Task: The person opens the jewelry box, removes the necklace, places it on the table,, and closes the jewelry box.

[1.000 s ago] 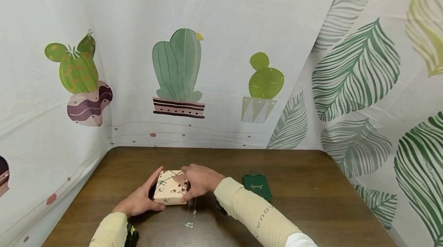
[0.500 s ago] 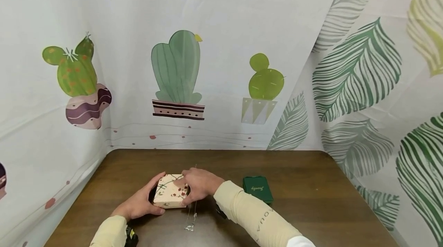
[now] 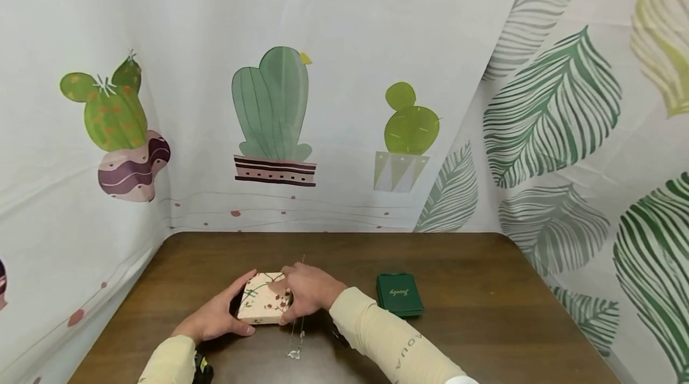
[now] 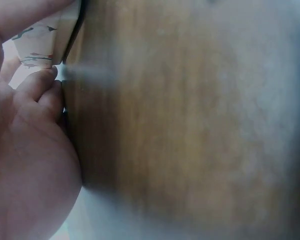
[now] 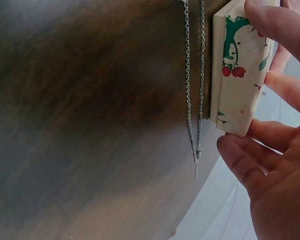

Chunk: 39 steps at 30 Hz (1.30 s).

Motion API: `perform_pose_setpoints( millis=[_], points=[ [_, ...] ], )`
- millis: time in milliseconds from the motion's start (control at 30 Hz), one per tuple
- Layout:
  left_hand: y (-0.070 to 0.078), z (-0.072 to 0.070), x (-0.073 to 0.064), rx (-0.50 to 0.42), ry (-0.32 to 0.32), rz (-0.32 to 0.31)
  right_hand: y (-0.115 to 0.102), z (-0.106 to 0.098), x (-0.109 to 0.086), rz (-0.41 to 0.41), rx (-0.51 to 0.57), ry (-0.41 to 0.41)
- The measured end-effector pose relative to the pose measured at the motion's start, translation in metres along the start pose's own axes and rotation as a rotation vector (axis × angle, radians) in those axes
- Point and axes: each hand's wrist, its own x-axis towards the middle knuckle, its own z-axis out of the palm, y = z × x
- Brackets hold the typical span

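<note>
A small cream gift box with red flowers and green stems printed on it is on the brown table, between both hands. The left hand grips its left side, thumb at the near corner and fingers around the far one. Over the right side lies the right hand, with the thumb near the front edge; in the right wrist view its fingers hold the box by its edges. A thin silver chain necklace runs along the table beside the box, partly beneath the right hand, its pendant toward the person.
A dark green jewelry box with gold lettering lies right of the right forearm. The wooden table ends at the back against a white curtain printed with cacti and leaves. Both wrists wear dark bands below cream sleeves.
The head view has shifted slightly. Both hands keep their hold on the cream box, which stays in nearly the same place; the necklace and green box have not visibly moved.
</note>
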Motion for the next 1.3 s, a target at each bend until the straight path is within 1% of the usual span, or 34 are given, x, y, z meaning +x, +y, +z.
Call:
perform_pose_setpoints(
  millis=[100,233,600,833,1000,1067,1167,1300],
  points=[
    [0.000,0.000,-0.002,0.003,-0.004,-0.016,-0.002,0.001,-0.001,0.014,0.016,0.000],
    [0.000,-0.001,-0.002,0.011,0.003,-0.012,-0.003,0.002,-0.001,0.032,0.018,-0.002],
    [0.002,0.001,-0.003,0.022,0.015,-0.024,-0.003,0.008,-0.005,0.014,0.080,0.005],
    [0.000,0.001,-0.003,0.018,0.020,-0.001,-0.001,0.005,-0.006,0.012,0.071,-0.037],
    [-0.003,0.000,-0.007,0.005,-0.005,-0.012,0.001,0.004,-0.008,0.001,0.053,-0.066],
    [-0.003,0.000,-0.006,0.001,-0.018,0.002,0.003,0.003,-0.011,0.018,0.037,-0.079],
    [-0.001,0.002,-0.004,0.006,-0.017,0.023,0.008,0.000,-0.017,0.041,0.020,-0.091],
    [0.006,0.004,-0.005,0.032,-0.010,0.063,0.013,-0.005,-0.028,0.048,-0.003,-0.078]
  ],
)
